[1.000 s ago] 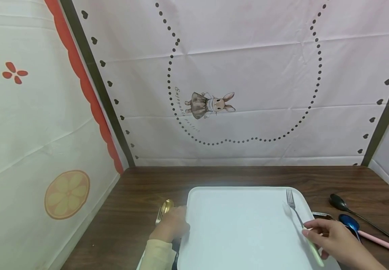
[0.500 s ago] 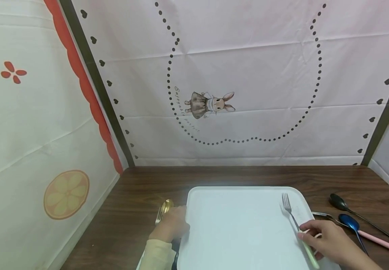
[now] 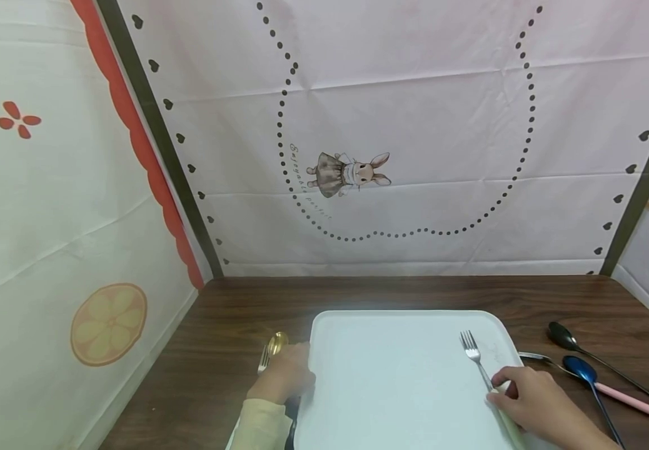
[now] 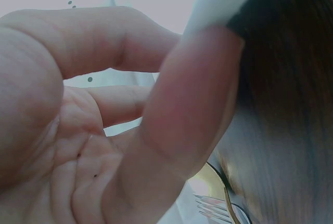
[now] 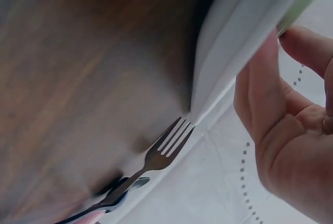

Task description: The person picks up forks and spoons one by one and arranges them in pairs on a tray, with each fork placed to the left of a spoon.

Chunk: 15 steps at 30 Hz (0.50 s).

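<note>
A white rectangular tray (image 3: 403,375) lies on the brown wooden table. At its left edge is my left hand (image 3: 284,375); in the left wrist view thumb and forefinger pinch the rim (image 4: 218,5). Above the tray's right side, my right hand (image 3: 538,400) pinches a fork (image 3: 472,351) by its pale green handle (image 5: 304,3). Its silver tines point away from me and slightly left, over the tray. Just beyond my left hand show a gold spoon (image 3: 277,341) and the tines of another silver fork (image 3: 263,361); their handles are hidden.
Right of the tray lie a black spoon (image 3: 562,336), a blue spoon (image 3: 581,369) and a pink-handled fork (image 3: 631,400), partly crossing. Printed white cloth walls (image 3: 442,150) enclose the table at the back and sides.
My right hand has moved left with the green-handled fork, bringing it further in over the tray. More of the blue spoon now shows. The left hand stays at the tray's edge.
</note>
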{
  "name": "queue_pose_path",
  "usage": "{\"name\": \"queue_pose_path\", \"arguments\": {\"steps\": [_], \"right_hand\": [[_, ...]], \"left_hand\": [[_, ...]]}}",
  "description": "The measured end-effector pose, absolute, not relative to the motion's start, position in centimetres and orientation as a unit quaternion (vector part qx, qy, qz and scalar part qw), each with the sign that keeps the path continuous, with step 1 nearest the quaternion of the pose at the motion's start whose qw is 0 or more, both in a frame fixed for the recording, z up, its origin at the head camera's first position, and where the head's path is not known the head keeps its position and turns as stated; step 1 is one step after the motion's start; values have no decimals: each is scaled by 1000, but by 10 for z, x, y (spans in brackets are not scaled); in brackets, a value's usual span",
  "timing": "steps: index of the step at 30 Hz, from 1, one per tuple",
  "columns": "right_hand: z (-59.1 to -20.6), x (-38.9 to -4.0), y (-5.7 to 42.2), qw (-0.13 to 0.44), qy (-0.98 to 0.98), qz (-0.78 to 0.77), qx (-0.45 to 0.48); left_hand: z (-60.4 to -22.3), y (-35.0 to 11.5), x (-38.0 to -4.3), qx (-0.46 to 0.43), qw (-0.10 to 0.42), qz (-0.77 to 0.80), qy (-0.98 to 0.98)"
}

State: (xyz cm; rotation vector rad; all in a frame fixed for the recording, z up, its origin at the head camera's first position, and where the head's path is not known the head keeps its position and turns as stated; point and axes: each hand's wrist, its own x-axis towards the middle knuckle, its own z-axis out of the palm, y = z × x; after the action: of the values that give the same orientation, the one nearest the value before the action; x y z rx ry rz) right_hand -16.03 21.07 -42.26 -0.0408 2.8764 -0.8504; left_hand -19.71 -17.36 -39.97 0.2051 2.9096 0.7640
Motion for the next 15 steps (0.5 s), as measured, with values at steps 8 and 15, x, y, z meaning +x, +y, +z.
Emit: {"name": "queue_pose_path", "arguments": {"steps": [8,15], "right_hand": [[-418,-157,209,84,963,-255,-22],[-420,-138,212,135,955,-258,-53]], "left_hand": [[-399,-174,-200,72,54,223,971],[-399,-174,-199,67,56,231,969]]}}
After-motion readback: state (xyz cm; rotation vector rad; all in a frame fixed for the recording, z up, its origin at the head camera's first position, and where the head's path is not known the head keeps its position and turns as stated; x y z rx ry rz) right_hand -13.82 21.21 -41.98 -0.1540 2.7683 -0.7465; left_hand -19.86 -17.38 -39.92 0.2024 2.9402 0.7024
